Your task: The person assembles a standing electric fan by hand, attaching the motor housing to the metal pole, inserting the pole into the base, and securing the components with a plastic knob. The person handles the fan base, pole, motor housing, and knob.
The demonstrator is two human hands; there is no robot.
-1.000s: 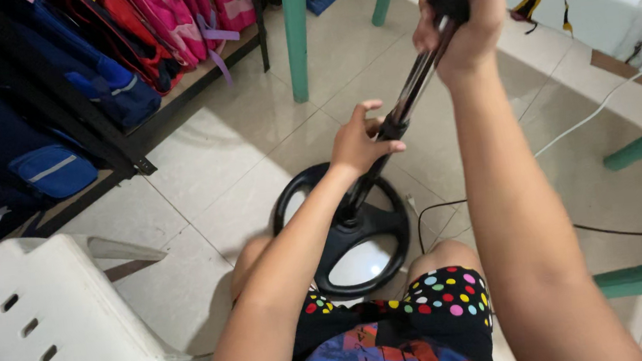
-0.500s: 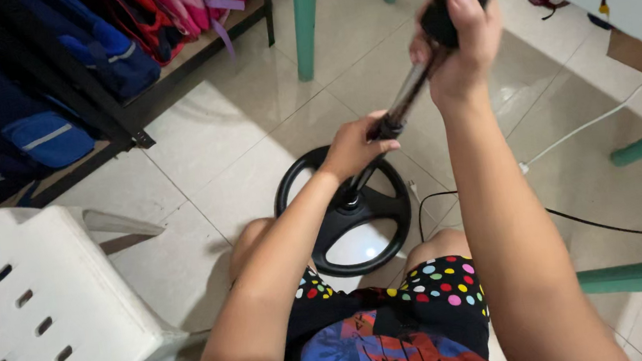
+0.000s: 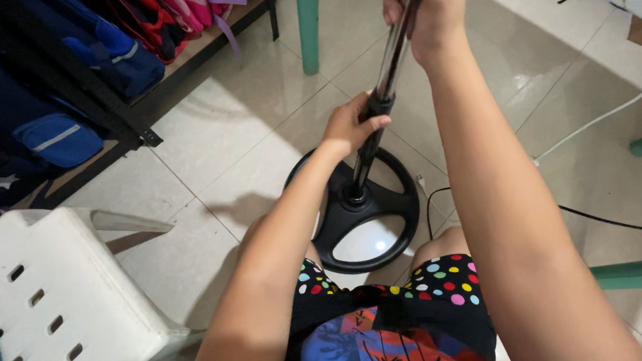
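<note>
Both hands are on one upright metal pole [image 3: 391, 52]. Left hand [image 3: 349, 127] is curled around the black collar [image 3: 377, 108] partway down, fingers closed over it and thumb laid along the top. Right hand [image 3: 429, 1] is clenched in a full fist around the pole's upper end, at the far top of the view, where a dark grip or cap is partly cut off by the frame edge.

That pole stands in the hub of a round black spoked base [image 3: 360, 216], which rests on the pale tiled floor [image 3: 215, 136] just beyond the person's knees. It leans slightly toward the far right instead of standing plumb.

Judging from this, the main risk is at the collar: if the joint there loosens while the upper section is loaded, the chrome tube could drop suddenly and nip the left thumb or fingers. The lean adds a second risk, since pressure from the top could tilt the light base on the smooth tile and let it skid toward the legs.

A black cable [image 3: 623, 226] and a white cable [image 3: 605, 118] trail over the floor to the right of the base; a sliding base could snag them. A white plastic chair [image 3: 51, 308] sits at the near left, a rack of bags [image 3: 52, 81] at the far left, and green table legs [image 3: 310, 17] stand close enough to be struck if the pole toppled.
</note>
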